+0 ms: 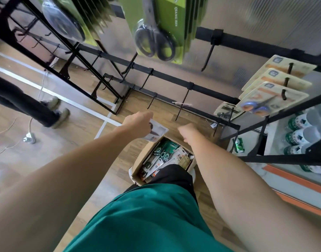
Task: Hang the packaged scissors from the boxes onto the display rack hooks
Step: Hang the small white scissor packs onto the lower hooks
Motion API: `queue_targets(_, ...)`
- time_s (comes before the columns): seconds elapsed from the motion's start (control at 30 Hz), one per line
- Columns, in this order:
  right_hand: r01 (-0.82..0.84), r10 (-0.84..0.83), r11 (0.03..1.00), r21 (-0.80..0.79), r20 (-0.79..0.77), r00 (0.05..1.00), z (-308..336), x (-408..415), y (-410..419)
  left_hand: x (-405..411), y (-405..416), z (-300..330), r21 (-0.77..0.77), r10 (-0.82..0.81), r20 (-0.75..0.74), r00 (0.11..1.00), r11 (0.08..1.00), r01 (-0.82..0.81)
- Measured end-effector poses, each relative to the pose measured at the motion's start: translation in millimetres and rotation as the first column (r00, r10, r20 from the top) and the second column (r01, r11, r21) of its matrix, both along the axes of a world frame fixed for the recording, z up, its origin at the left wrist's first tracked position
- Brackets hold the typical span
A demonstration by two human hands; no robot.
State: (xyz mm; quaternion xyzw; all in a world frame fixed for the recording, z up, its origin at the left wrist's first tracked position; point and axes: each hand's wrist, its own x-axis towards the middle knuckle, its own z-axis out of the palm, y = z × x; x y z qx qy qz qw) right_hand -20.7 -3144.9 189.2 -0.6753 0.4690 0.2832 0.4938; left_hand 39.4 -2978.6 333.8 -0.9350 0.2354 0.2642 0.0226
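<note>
My left hand (138,123) grips a white pack of scissors (157,131) above the far corner of an open cardboard box (138,160). Several more scissor packs (165,155) fill the box on the floor. My right hand (188,130) hovers over the box's right side with its fingers curled, holding nothing that I can see. Black rack hooks (182,104) stick out just beyond both hands, bare on the lower rails. Green packs with large black scissors (159,33) hang higher up. Beige packs with blue-handled scissors (270,99) hang on hooks at the right.
A second black rack frame (52,57) leans at the left. Another person's legs and shoes (52,111) stand on the wooden floor at the left, near a white power strip with a cable (29,138). Bottles (305,135) sit on a low shelf at the right.
</note>
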Motion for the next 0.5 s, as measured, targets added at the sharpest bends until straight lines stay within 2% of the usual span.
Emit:
queue_targets(0.1, -0.108, 0.109, 0.993, 0.051, -0.021, 0.994, -5, -21, 14, -6, -4, 1, -0.013, -0.008, -0.021, 1.0, 1.0, 0.008)
queue_targets(0.23, -0.103, 0.104, 0.99, 0.098, -0.004, 0.995, 0, -45, 26, -17, -13, 3, -0.058, -0.016, -0.066, 0.998, 0.998, 0.012)
queue_targets(0.33, -0.068, 0.062, 0.993, 0.094, 0.066, 0.996, 3, -58, 26, -25, -18, 3, -0.13, 0.002, -0.115, 0.993, 0.991, -0.017)
queue_targets(0.5, 0.078, -0.08, 0.995, 0.061, 0.038, 0.996, 7, -74, 9, -35, -12, -1, -0.247, 0.069, -0.146, 0.987, 0.963, -0.104)
